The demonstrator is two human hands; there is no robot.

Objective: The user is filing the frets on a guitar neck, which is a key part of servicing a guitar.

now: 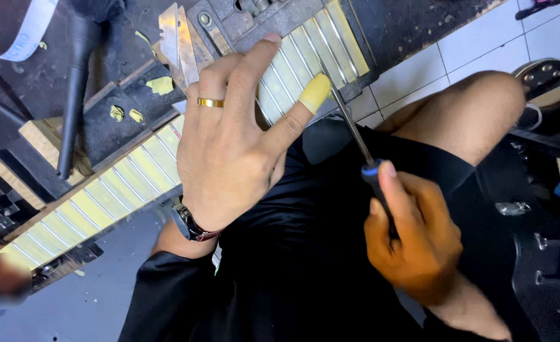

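While left hand (229, 139) lies spread on taped guitar neck (134, 171), right hand (413, 234) clamps screwdriver (356, 136); its tip hidden behind taped thumb.

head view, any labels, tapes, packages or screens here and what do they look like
Printed strip: top left corner, curved white band with blue print.
Yellow tape pieces: small torn scraps stuck on the dark bench above the left hand.
Yellow tape wrap: covers the left thumb tip.
No packages or screens.

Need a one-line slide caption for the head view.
Left hand steadies a taped guitar fretboard while right hand works a screwdriver against it.
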